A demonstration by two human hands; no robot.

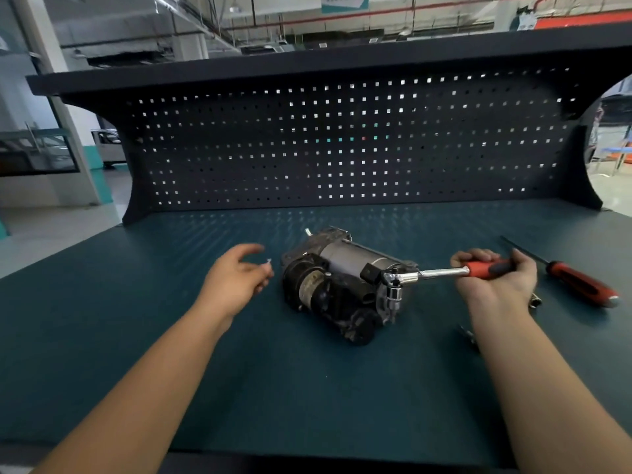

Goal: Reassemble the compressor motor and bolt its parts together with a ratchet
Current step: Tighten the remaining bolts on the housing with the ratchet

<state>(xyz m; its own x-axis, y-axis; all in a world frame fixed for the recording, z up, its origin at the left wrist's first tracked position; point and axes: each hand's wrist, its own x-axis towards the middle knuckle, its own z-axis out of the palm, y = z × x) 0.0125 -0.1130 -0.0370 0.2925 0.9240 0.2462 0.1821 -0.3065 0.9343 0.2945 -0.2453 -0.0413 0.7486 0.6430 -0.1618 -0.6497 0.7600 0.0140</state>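
Note:
The compressor motor (pixel 338 282), a dirty black and grey metal body with a silver cylinder, lies on its side in the middle of the green bench top. My right hand (pixel 496 275) grips the red and black handle of the ratchet (pixel 441 273). The ratchet's head and socket (pixel 393 289) stand down on the motor's right end. My left hand (pixel 239 275) hovers just left of the motor with fingers loosely curled, and a small silver bolt (pixel 267 263) shows at its fingertips. Whether the fingers pinch the bolt is unclear.
A red and black screwdriver (pixel 578 280) lies to the right of my right hand. A loose socket (pixel 534 300) and a small metal bit (pixel 468 335) lie by my right wrist. A dark pegboard (pixel 342 142) rises behind the bench.

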